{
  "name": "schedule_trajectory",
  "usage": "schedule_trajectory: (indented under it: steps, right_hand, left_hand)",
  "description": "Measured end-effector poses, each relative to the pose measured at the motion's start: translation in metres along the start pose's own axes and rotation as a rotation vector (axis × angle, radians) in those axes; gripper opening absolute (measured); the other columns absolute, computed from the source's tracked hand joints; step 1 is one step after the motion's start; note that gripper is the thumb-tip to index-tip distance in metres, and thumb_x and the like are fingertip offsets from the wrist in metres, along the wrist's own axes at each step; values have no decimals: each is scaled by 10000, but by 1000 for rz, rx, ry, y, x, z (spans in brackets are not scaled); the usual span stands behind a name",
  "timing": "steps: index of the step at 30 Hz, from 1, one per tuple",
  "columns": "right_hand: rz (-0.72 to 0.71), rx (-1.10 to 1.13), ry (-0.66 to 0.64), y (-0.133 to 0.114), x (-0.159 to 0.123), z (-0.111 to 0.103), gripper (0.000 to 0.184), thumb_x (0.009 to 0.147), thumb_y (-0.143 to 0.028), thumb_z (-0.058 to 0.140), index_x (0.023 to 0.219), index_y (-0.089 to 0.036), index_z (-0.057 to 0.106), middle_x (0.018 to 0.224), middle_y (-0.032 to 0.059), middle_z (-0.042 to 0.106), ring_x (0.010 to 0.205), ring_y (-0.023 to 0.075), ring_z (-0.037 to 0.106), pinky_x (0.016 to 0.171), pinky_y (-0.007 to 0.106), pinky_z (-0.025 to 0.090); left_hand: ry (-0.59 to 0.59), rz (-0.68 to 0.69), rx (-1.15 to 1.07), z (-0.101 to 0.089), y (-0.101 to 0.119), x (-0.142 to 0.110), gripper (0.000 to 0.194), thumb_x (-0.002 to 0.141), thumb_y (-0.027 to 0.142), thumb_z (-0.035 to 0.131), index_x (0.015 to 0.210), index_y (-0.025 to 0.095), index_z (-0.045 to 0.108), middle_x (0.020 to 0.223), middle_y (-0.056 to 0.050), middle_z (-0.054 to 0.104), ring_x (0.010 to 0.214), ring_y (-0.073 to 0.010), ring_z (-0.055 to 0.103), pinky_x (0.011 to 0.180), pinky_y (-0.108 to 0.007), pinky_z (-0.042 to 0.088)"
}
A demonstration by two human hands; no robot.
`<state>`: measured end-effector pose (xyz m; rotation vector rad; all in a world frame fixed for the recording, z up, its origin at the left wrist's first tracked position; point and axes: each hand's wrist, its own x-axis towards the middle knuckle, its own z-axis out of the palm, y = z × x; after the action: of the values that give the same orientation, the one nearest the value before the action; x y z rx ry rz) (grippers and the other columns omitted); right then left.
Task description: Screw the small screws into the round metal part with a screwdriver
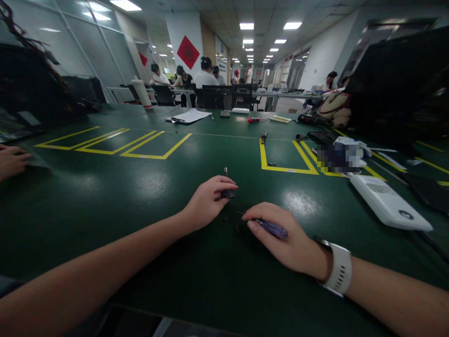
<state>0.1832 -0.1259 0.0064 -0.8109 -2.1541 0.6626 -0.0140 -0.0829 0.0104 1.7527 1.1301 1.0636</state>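
My left hand [206, 201] is closed around a small dark part [228, 194], pinched between thumb and fingers just above the green table [147, 262]. A short metal rod [226, 172] sticks up past those fingers; whether it belongs to the dark part I cannot tell. In my right hand [280, 234] lies a screwdriver with a clear purple handle [275, 229], its thin shaft pointing left toward the left hand. Between and below the hands are tiny dark pieces [237, 230], too small to name, and a small ring-like piece [226, 218].
Yellow tape [290, 171] marks boxes on the table; a dark metal part [264, 136] stands at one corner. To the right lies a white power bank [391, 201] with a cable. Further back are papers [191, 115] and a red screwdriver [254, 120]. Another person's hand [13, 160] rests far left.
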Motion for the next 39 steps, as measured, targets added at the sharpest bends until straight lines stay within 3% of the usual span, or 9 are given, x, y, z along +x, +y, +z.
schedule_trajectory:
  steps: [7, 18, 24, 28, 33, 39]
  right_hand:
    - [121, 157, -87, -2, 5, -4, 157, 869, -232, 495, 924, -203, 639, 877, 38, 667, 831, 160, 614, 755, 307, 484]
    - [116, 149, -117, -2, 7, -4, 159, 864, -241, 495, 885, -190, 644, 864, 47, 671, 818, 167, 607, 751, 317, 473]
    - [227, 66, -100, -9, 14, -11, 256, 873, -285, 467, 692, -177, 612, 639, 13, 624, 589, 136, 573, 565, 276, 435]
    - [78, -79, 24, -8, 8, -6, 212, 861, -223, 471, 685, -170, 577, 632, 10, 597, 611, 138, 553, 625, 303, 423]
    - [-177, -203, -50, -3, 2, 2, 110, 839, -149, 478, 801, -155, 582, 757, 44, 618, 740, 161, 558, 745, 343, 435]
    - [-241, -261, -23, -4, 3, 2, 114, 854, -154, 486, 915, -160, 582, 902, 69, 650, 881, 182, 582, 827, 366, 452]
  left_hand:
    - [169, -169, -137, 0, 3, 3, 295, 586, 33, 647, 849, 163, 685, 1069, -54, 607, 959, -171, 601, 963, -368, 430]
    - [158, -233, -193, 0, 7, 2, 320, 582, 32, 668, 877, 156, 682, 1029, -57, 648, 937, -175, 617, 955, -368, 425]
    - [138, -381, -251, -1, 11, 1, 380, 617, 60, 654, 986, 148, 661, 846, -58, 698, 819, -190, 640, 871, -382, 460]
    - [155, -421, -301, 0, 12, 2, 401, 590, 41, 635, 981, 128, 661, 892, -68, 687, 853, -190, 628, 870, -359, 451]
    - [179, -420, -339, 0, 12, 2, 407, 558, 42, 638, 955, 127, 664, 911, -68, 678, 869, -191, 617, 865, -351, 447]
    - [159, -402, -381, 0, 12, 0, 396, 546, 39, 637, 931, 130, 663, 895, -61, 684, 863, -188, 614, 859, -348, 444]
